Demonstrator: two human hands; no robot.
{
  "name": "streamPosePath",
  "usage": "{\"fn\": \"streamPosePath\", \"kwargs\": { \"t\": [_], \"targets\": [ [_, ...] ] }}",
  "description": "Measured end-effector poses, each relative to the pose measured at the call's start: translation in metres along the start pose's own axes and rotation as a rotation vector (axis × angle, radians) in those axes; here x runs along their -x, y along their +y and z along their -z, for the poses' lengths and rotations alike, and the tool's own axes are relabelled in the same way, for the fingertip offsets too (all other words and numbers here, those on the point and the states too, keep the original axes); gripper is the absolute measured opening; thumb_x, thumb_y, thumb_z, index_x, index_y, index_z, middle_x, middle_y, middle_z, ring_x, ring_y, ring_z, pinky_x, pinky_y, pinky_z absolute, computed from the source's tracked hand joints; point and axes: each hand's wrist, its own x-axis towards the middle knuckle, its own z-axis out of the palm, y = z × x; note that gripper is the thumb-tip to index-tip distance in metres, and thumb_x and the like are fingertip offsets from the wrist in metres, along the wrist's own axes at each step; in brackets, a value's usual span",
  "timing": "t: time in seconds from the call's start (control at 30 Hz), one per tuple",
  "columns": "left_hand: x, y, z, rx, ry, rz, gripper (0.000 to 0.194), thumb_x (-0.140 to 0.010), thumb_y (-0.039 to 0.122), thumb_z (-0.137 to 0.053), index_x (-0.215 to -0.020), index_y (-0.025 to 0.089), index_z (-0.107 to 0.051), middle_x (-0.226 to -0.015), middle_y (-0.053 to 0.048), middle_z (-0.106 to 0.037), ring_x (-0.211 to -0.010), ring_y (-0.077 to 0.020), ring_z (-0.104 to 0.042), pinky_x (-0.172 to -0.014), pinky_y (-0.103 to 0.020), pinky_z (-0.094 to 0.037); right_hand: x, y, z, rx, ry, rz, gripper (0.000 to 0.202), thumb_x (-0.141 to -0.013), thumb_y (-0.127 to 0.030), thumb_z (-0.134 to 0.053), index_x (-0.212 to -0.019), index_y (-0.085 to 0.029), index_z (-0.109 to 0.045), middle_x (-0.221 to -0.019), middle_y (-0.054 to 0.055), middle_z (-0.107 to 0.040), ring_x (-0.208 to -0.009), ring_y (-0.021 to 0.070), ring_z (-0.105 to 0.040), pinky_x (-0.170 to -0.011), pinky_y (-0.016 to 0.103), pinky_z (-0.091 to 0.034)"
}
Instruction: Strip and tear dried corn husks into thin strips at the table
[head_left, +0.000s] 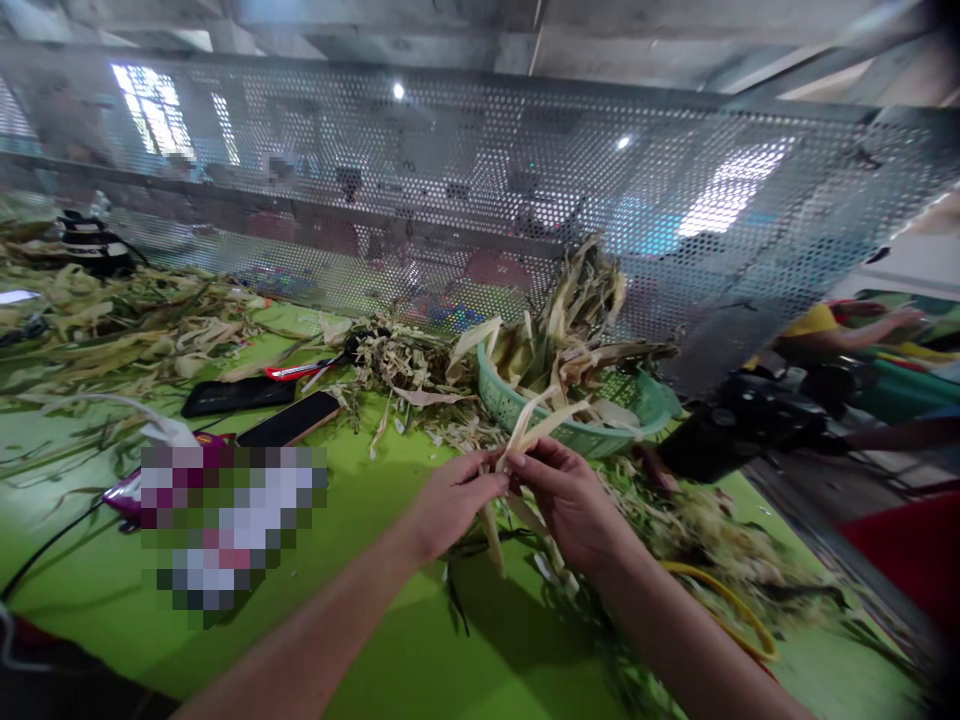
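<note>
My left hand (pixel 454 500) and my right hand (pixel 570 500) meet over the green table (pixel 390 620), both pinching pale dry corn husk strips (pixel 536 425). The strips fan upward from my fingertips and hang down between my hands. Just behind them stands a teal plastic basket (pixel 577 432) piled with dry husks (pixel 570 320).
Husk litter covers the table's left and right sides. Two dark phones (pixel 289 420) (pixel 236 396) and red-handled scissors (pixel 300 370) lie at mid-left. A blurred-out patch sits front left. A perforated metal screen (pixel 525 180) walls the back. A black device (pixel 750 420) and a yellow cord (pixel 731 600) are on the right.
</note>
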Motion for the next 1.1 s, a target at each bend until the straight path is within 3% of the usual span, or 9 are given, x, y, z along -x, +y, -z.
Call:
{"fn": "streamPosePath", "kwargs": {
  "t": [0.27,0.57,0.73,0.9,0.97,1.1],
  "targets": [
    [-0.001,-0.002,-0.002,-0.075,0.049,-0.007,0.025,-0.083,0.038,-0.055,-0.093,0.016,-0.062,-0.09,-0.005,-0.06,-0.087,-0.0174,-0.053,-0.082,-0.031,-0.04,0.002,0.002,-0.004,0.043,0.063,0.125,0.021,-0.064,-0.027,-0.081,-0.067,-0.018,-0.062,-0.066,-0.002,-0.061,-0.062,0.0115,-0.053,-0.064,0.024,-0.042],
    [0.001,0.006,0.001,-0.049,0.144,0.028,0.028,-0.084,0.04,-0.05,-0.091,0.019,-0.068,-0.089,-0.005,-0.062,-0.086,-0.0181,-0.053,-0.079,-0.03,-0.04,0.003,-0.001,-0.002,-0.009,0.073,0.092,0.016,-0.073,-0.03,-0.074,-0.074,-0.019,-0.062,-0.071,-0.002,-0.058,-0.063,0.0099,-0.049,-0.064,0.022,-0.04],
    [0.001,0.006,0.002,-0.014,0.012,-0.04,0.026,-0.085,0.036,-0.05,-0.089,0.018,-0.068,-0.085,-0.004,-0.061,-0.085,-0.0164,-0.053,-0.082,-0.029,-0.04,0.0,0.002,-0.003,-0.067,-0.007,0.012,0.019,-0.075,-0.031,-0.073,-0.087,-0.019,-0.065,-0.068,-0.002,-0.058,-0.059,0.0102,-0.05,-0.059,0.023,-0.041],
    [0.0,0.004,0.001,-0.028,-0.026,-0.021,0.025,-0.085,0.035,-0.051,-0.088,0.018,-0.069,-0.081,-0.003,-0.06,-0.079,-0.0141,-0.051,-0.078,-0.026,-0.04,0.002,-0.001,-0.007,-0.104,-0.017,-0.021,0.018,-0.07,-0.028,-0.077,-0.083,-0.018,-0.069,-0.071,0.0,-0.061,-0.058,0.0097,-0.048,-0.055,0.023,-0.039],
    [-0.001,0.002,0.002,-0.017,0.005,0.001,0.025,-0.084,0.036,-0.052,-0.088,0.018,-0.07,-0.082,-0.003,-0.062,-0.082,-0.0152,-0.053,-0.08,-0.027,-0.04,0.003,-0.002,-0.008,-0.103,0.027,0.021,0.016,-0.068,-0.028,-0.078,-0.079,-0.019,-0.069,-0.068,-0.002,-0.059,-0.057,0.0088,-0.046,-0.054,0.022,-0.039],
    [-0.005,-0.007,0.004,0.095,0.183,0.117,0.023,-0.078,0.037,-0.059,-0.086,0.018,-0.069,-0.085,-0.005,-0.064,-0.081,-0.0154,-0.055,-0.076,-0.026,-0.042,0.005,-0.002,-0.008,-0.015,0.117,0.126,0.015,-0.069,-0.029,-0.077,-0.078,-0.019,-0.07,-0.072,0.0,-0.062,-0.06,0.0103,-0.047,-0.059,0.023,-0.042]
  ]
}}
